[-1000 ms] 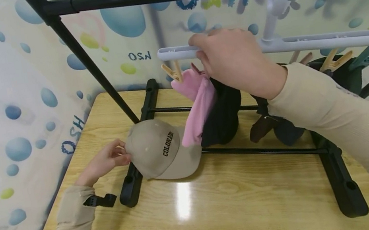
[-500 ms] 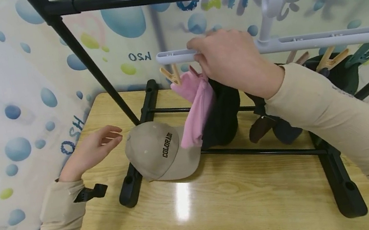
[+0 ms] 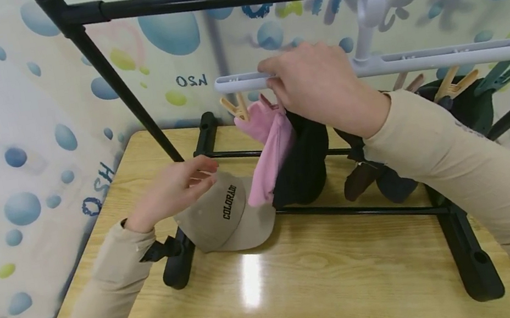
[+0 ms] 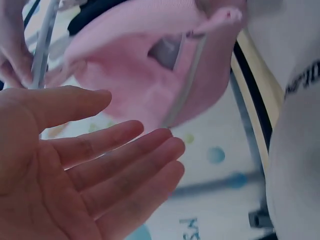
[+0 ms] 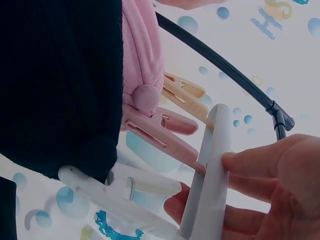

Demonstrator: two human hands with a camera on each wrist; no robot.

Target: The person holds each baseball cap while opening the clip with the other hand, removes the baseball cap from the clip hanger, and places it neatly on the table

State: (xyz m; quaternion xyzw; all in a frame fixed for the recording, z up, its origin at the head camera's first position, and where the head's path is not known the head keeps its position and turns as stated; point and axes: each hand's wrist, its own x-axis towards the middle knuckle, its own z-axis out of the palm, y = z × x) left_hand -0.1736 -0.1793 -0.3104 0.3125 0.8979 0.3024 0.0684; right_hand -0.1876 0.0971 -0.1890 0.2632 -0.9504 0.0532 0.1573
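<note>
The person's right hand (image 3: pixel 318 85) grips the white hanger (image 3: pixel 459 55) by its bar, thumb opposite fingers, left of the hook. The left hand (image 3: pixel 175 191) is released, fingers extended, above the crown of the beige COLORADO baseball cap (image 3: pixel 230 218), which rests by the rack's left foot (image 3: pixel 179 265), toward the left edge of the wooden table (image 3: pixel 354 277). A pink cap (image 3: pixel 269 148) hangs from tan and mauve clothespins near the hanger's left end, just beside a black cap (image 3: pixel 306 173).

The left hand (image 3: pixel 172 193) hovered with fingers (image 4: pixel 127 175) loosely extended; the right hand (image 3: pixel 321 90), held higher, gripped with thumb opposed.
</note>
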